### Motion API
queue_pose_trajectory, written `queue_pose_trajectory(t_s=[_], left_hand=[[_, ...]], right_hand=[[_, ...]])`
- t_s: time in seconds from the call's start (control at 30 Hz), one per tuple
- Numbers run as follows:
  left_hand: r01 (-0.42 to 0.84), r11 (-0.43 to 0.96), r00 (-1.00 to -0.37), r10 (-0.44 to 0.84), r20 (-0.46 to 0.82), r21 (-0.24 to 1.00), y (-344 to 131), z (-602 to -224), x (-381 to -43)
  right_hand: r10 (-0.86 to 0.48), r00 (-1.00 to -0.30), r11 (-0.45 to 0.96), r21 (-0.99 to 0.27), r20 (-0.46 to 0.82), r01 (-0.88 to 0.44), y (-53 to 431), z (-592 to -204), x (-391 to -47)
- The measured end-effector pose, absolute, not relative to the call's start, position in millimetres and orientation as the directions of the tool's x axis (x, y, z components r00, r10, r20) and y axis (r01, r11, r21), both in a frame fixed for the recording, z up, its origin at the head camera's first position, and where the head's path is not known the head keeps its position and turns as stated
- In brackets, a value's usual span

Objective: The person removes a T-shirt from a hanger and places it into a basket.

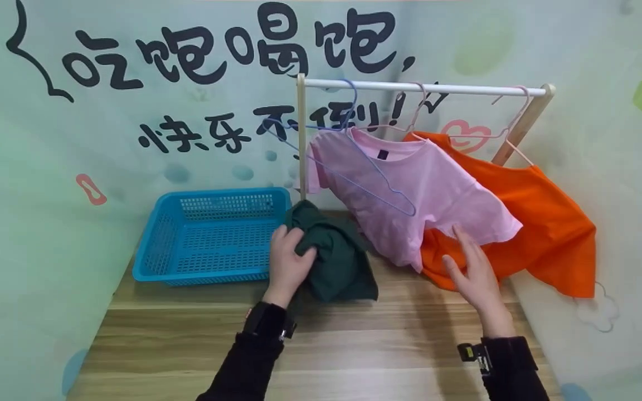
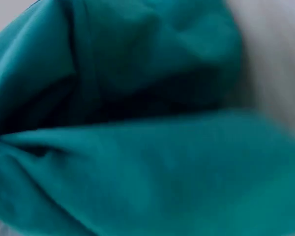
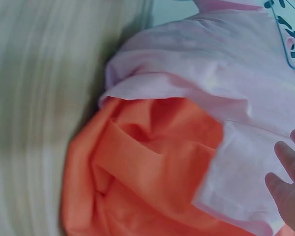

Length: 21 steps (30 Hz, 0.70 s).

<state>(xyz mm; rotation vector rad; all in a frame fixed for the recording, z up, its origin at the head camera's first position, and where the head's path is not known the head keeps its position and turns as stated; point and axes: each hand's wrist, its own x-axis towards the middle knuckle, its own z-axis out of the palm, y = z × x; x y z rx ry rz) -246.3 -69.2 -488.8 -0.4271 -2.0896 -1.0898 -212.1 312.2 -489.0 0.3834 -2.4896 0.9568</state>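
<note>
My left hand (image 1: 288,266) grips a bunched dark green garment (image 1: 336,262) just right of the basket, thumb and fingers pinching its upper left part. In the left wrist view the green cloth (image 2: 152,167) fills most of the picture and hides the fingers. My right hand (image 1: 474,274) is held with its fingers apart in front of the pink T-shirt (image 1: 388,184) and holds nothing. An orange garment (image 1: 558,223) hangs behind the pink one. In front of the T-shirt dangles a bare blue hanger (image 1: 374,164). From the right wrist, the right fingers (image 3: 287,160) overlap the pink sleeve.
A blue plastic basket (image 1: 204,275) with nothing in it stands at the left. The clothes rack's white rail (image 1: 455,88) runs across the back on wooden posts (image 1: 301,139). Pink hangers (image 1: 513,125) carry the pink and orange garments. A printed backdrop closes off the wooden table (image 1: 354,345).
</note>
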Motion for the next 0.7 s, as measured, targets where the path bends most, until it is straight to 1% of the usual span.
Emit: queue_pose_trajectory(t_s=[0.17,0.27,0.33,0.5,0.6,0.7], left_hand=[[0.64,0.591,-0.566,-0.071,0.821,0.492,-88,-449,-245],[0.652,0.613,-0.5,-0.094,0.861,0.446,-103,-423,-246],[0.648,0.631,-0.47,-0.11,0.876,0.427,-115,-407,-247],[0.609,0.679,-0.439,-0.142,0.887,0.41,-145,-379,-255],[0.578,0.709,-0.423,-0.164,0.891,0.405,-163,-373,-264],[0.551,0.737,-0.418,-0.16,0.894,0.39,-182,-375,-275]], right_hand=[[-0.075,-0.853,0.723,-0.56,0.517,-0.403,315,-469,-218],[-0.067,-0.845,0.725,-0.556,0.531,-0.407,316,-455,-223],[-0.058,-0.841,0.719,-0.562,0.538,-0.409,317,-446,-227],[-0.042,-0.817,0.705,-0.562,0.575,-0.432,316,-427,-234],[-0.051,-0.804,0.707,-0.546,0.593,-0.448,314,-420,-238],[-0.062,-0.796,0.717,-0.528,0.603,-0.456,312,-417,-242]])
